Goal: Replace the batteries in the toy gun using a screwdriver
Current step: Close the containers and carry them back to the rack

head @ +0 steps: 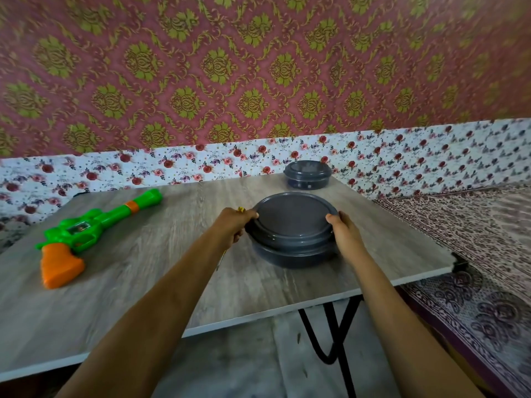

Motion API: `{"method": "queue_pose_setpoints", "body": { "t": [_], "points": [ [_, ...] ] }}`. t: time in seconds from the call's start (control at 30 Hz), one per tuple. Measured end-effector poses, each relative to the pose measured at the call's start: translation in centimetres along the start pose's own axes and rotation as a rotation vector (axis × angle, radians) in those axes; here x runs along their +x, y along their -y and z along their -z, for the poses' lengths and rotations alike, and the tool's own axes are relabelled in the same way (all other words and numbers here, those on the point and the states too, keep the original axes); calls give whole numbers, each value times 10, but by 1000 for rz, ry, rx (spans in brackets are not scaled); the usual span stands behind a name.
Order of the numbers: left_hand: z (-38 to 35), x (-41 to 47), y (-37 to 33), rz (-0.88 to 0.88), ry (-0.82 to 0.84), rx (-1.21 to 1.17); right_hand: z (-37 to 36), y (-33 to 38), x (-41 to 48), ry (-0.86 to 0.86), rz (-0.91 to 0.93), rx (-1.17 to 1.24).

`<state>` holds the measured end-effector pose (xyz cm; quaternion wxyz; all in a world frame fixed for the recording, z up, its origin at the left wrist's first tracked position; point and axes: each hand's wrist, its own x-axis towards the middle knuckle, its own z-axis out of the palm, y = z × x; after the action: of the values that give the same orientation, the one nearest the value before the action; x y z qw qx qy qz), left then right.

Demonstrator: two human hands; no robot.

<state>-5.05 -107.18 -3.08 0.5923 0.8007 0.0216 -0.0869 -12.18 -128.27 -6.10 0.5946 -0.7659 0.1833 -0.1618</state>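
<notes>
A green and orange toy gun [86,228] lies on the left of the wooden table [161,262], apart from both hands. In the middle stands a round dark grey container [293,225] with its lid on. My left hand [234,225] is at the container's left rim with the thumb on the lid. Its fingers curl round what looks like a screwdriver [220,261], with a yellow end above the hand and a thin shaft below it. My right hand [343,232] grips the lid's right rim, thumb on top.
A second, smaller dark grey lidded container [307,175] stands at the table's back edge by the floral wall. A bed with a patterned cloth [474,239] lies to the right of the table. The table's black leg [330,334] shows under its front edge.
</notes>
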Motion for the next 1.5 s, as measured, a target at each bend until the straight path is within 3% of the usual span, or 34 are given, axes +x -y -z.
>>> {"method": "queue_pose_setpoints", "body": {
  "t": [0.3, 0.5, 0.7, 1.07, 1.27, 1.5],
  "points": [
    [-2, 14, -8, 41, 2, 51, 13, 12, 10, 75, -214, 178],
    [-4, 25, 1, 114, 6, -53, -3, -2, 19, -88, -126, 266],
    [-13, 31, 4, 92, -73, -174, -14, 2, 26, -214, -164, 387],
    [-21, 28, 12, -67, -243, 62, -11, 0, 21, -257, -80, 155],
    [-12, 16, 6, -88, -174, 306, -7, 2, 15, -194, -60, 141],
    [1, -12, 1, 70, 121, 335, 3, 4, 9, 36, -146, 153]
  ]
}}
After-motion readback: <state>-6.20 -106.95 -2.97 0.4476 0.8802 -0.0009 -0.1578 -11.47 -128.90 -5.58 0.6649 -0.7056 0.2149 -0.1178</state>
